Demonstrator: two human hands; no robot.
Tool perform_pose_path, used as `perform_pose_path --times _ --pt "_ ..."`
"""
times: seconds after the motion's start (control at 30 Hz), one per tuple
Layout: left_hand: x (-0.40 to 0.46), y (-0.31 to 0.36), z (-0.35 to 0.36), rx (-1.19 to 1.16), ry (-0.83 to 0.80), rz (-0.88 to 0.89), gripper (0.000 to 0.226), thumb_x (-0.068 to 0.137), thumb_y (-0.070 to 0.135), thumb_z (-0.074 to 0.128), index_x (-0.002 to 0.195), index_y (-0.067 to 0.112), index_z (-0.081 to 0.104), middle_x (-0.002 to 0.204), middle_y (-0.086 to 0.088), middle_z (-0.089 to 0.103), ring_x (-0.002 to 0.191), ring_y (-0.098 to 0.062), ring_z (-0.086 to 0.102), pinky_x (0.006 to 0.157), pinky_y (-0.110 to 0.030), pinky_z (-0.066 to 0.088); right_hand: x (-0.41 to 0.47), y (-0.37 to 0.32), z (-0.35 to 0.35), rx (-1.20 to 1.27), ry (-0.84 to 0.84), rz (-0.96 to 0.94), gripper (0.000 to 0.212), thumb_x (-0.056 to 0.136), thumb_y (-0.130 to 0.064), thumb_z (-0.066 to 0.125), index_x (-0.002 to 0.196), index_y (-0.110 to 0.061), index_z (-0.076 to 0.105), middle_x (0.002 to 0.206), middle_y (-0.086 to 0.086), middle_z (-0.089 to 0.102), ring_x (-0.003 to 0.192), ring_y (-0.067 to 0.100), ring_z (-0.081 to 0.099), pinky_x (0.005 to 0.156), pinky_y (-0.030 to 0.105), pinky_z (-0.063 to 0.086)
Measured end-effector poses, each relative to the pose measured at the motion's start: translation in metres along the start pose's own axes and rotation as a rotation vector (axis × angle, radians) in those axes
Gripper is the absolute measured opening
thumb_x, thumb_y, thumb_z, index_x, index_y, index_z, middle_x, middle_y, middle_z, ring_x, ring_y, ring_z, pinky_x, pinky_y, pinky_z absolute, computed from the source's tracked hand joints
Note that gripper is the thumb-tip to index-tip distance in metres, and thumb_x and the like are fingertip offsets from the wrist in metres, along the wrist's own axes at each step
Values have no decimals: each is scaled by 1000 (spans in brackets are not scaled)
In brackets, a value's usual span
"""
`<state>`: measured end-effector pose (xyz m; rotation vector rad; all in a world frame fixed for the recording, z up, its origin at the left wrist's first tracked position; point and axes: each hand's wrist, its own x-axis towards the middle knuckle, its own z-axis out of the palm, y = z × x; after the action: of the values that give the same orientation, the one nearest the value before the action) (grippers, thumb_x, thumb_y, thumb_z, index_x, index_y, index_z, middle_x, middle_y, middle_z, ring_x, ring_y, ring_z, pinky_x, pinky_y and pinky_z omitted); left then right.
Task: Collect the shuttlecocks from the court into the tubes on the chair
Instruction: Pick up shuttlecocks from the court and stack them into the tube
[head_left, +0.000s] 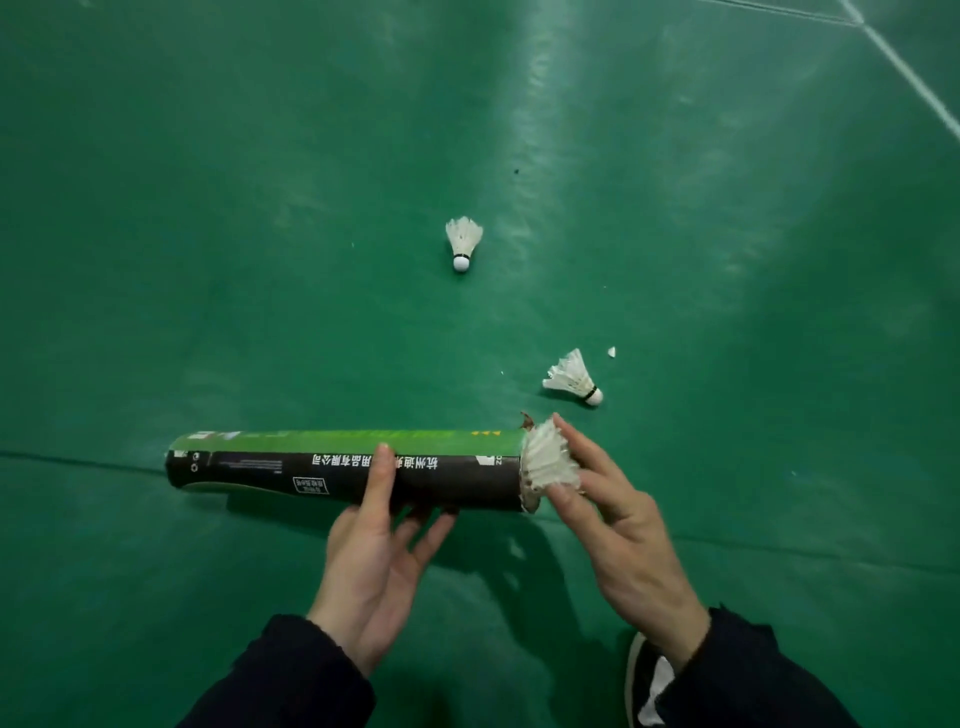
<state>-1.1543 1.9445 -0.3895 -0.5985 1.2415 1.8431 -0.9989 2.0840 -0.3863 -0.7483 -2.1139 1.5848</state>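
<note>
1. Three shuttlecocks are counted, all white-feathered with a white cork and a dark band: one shuttlecock (464, 248) lies on the green court floor (208, 234) just above the centre of the frame, cork toward the viewer; a second shuttlecock (573, 378) lies on its side right of centre, cork to the lower right; a third shuttlecock (549, 460) is seated in the mouth of the tube.
2. One tube (343, 467) is seen, held level across the middle of the frame, green along the top and black on the side with white print, its open right end ragged.
3. The left hand (371, 561) is wrapped around the tube, thumb on top and fingers beneath.
4. The right hand (618, 519) is pinched on the feathers of the third shuttlecock at the tube's mouth.
5. A small white feather scrap (612, 352) lies near the second shuttlecock.
6. One dark shoe (647, 680) with white markings is seen at the lower right.
</note>
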Motion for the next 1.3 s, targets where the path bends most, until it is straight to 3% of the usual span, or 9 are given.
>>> perform_pose_path --times 0.17,0.33,0.5,0.63,0.73,0.8,0.9,1.0,1.3 --pt "-10 14 3 -36 18 55 48 89 45 66 120 8 65 108 -8 79 108 -27 71 79 -38 55 9 -1 23 -51 -72 -93 33 98 -50 51 123 -37 69 167 -13 23 150 8 31 117 23 29" --pt "2 18 12 -79 106 106 63 79 48 71 123 4 62 115 -14 76 110 -33 68 68 -39 60 34 -6 20 -147 -13 -233 18 88 -49 69 102 -37 69 100 -18 64 63 2 54 59 18 42" --pt "16 -8 40 -80 196 80 125 21 62 98 124 2 59 118 -20 71 103 -44 68 58 -46 62 47 -18 7 -31 -153 26 25 93 -62 54 90 -87 50 63 -27 59 60 -7 59 60 12 43" --pt "24 -30 57 -88 209 62 79 65 48 80 123 0 57 125 -23 67 105 -45 66 60 -48 62 66 -20 -39 181 -453 333 25 94 -66 52 101 -53 72 75 -18 73 62 1 63 62 14 46" --pt "23 -36 61 -92 229 89 73 79 43 76 130 -2 51 126 -25 64 108 -41 63 56 -47 63 95 11 -74 167 -269 329 54 98 -65 42 95 -20 72 92 -2 77 51 11 60 47 22 45" --pt "21 -37 59 -96 229 106 72 81 44 75 133 0 51 128 -24 63 116 -43 61 58 -46 63 123 44 -93 -216 -74 186 27 102 -47 52 118 -31 67 122 -12 71 64 3 62 65 26 53" --pt "11 -39 62 -78 218 113 62 84 43 72 128 2 56 124 -22 68 118 -41 61 56 -40 63 161 87 -112 -835 -280 -10 61 94 -26 58 147 -46 38 154 -32 31 98 7 66 86 34 55" --pt "-4 -37 66 -58 181 123 53 87 42 68 125 6 62 112 -16 76 114 -35 66 58 -35 63 181 111 -111 -991 -360 -47 47 94 -23 60 139 -32 51 147 -9 49 110 21 64 84 38 56" --pt "-21 -23 83 -90 231 189 58 86 42 71 128 5 59 127 -17 69 121 -36 62 64 -36 64 78 15 -99 536 53 111 25 85 13 67 84 -11 73 79 4 71 67 15 63 64 22 56"
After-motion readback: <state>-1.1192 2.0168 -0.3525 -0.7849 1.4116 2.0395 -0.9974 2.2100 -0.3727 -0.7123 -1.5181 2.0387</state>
